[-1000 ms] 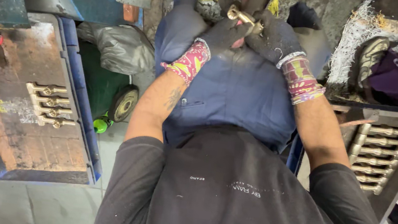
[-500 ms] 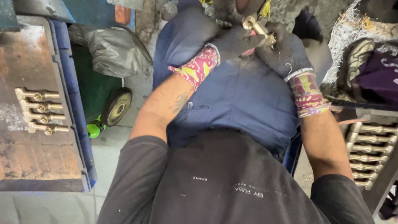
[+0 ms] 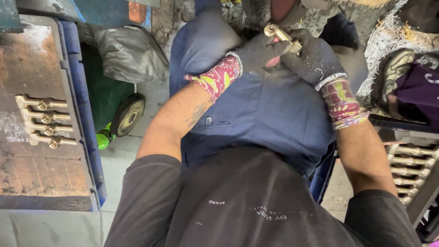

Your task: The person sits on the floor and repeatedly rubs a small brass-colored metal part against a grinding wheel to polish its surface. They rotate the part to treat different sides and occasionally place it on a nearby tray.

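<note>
Both gloved hands, L point(image 3: 259, 53) & R point(image 3: 314, 59), fingers clamped on a brass fitting point(image 3: 281, 36) above the lap. Looks mid-finishing; next needs firm grip. More fittings on tray point(image 3: 41, 121).

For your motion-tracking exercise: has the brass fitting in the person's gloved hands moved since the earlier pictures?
Cannot tell. The brass fitting sits in the same spot between the hands, above the blue-trousered lap; the small shift against the tray matches the camera's own movement.
</note>
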